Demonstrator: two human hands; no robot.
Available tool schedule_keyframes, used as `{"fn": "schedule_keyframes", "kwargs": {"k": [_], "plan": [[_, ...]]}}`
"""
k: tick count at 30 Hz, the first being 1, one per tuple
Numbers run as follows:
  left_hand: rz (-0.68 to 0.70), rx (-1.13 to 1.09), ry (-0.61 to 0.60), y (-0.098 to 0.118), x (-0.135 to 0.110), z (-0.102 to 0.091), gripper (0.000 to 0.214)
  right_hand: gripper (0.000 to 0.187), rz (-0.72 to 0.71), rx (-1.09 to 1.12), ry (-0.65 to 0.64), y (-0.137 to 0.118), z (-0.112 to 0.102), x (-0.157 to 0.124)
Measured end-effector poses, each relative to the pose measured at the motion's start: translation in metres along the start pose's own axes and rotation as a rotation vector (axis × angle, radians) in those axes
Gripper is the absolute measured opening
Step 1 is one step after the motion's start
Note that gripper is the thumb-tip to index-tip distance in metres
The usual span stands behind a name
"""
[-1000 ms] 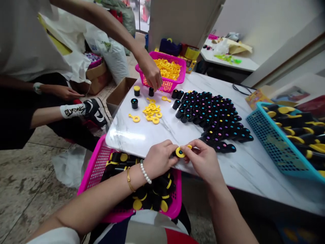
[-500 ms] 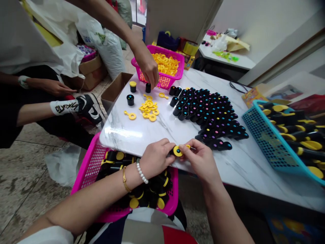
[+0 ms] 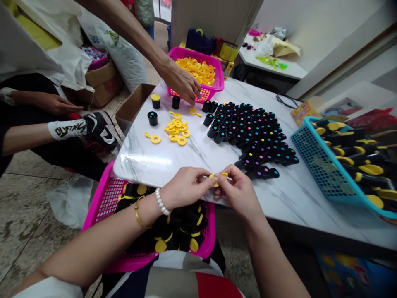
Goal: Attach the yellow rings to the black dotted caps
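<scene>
**Both hands pinch a yellow ring piece at the table's near edge**

The left hand [image 3: 186, 187] and right hand [image 3: 237, 191] meet over the near edge of the white marble table [image 3: 297, 198]. Between their fingertips sits a small yellow ring piece [image 3: 218, 178], pinched from both sides: left fingers close on its left part, right thumb and forefinger on its right part. Only slivers of yellow show between the fingers; whether a black tube is under it cannot be told. The left wrist wears a pearl bracelet [image 3: 160, 201] and a gold bangle [image 3: 138, 212].

Just below the hands, off the table edge, a pink basket [image 3: 102, 207] holds black tubes with yellow rings fitted. On the table beyond the hands lies a packed cluster of black tubes [image 3: 251, 134] with coloured dot ends, its nearest tubes just past the right hand. A loose pile of yellow rings [image 3: 177, 129] lies left of the cluster, one separate ring [image 3: 153, 138] further left, and three upright black tubes [image 3: 152, 118] near the far left edge. A blue basket [image 3: 322, 169] at right holds finished black-and-yellow pieces.

A co-worker's hand [image 3: 181, 82] reaches across at the rim of a second pink basket [image 3: 214, 85] filled with yellow rings. That person's sneaker [image 3: 101, 130] rests on the floor at left.
</scene>
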State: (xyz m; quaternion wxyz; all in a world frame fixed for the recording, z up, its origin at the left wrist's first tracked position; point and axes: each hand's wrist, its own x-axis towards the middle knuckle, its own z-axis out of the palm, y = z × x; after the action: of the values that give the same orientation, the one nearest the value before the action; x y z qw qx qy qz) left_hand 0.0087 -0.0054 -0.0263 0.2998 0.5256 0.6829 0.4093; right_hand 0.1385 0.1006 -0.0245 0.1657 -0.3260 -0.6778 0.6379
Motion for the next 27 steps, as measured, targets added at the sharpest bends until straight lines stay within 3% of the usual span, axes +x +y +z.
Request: {"fn": "schedule_keyframes", "kwargs": {"k": [3, 7, 10, 16, 22, 27], "plan": [[-0.103, -0.044, 0.029, 0.000, 0.007, -0.001, 0.030, 0.028, -0.014, -0.068, 0.021, 0.000, 0.001, -0.002], [-0.101, -0.037, 0.043, 0.002, 0.004, 0.005, 0.027, 0.027, -0.053, -0.091, 0.062, 0.001, 0.004, -0.005], [-0.013, -0.003, 0.119, 0.003, -0.005, 0.010, 0.023, 0.025, -0.101, -0.067, 0.091, 0.004, 0.007, -0.008], [0.183, 0.291, 0.225, -0.006, -0.010, 0.018, 0.027, 0.030, -0.089, 0.018, 0.088, 0.013, -0.001, -0.013], [0.223, 0.415, 0.155, -0.009, -0.010, 0.019, 0.027, 0.032, 0.090, 0.167, -0.184, 0.007, -0.030, 0.002], [0.241, 0.346, 0.105, -0.009, -0.009, 0.018, 0.025, 0.027, 0.186, 0.048, -0.413, -0.011, -0.029, 0.020]]}}
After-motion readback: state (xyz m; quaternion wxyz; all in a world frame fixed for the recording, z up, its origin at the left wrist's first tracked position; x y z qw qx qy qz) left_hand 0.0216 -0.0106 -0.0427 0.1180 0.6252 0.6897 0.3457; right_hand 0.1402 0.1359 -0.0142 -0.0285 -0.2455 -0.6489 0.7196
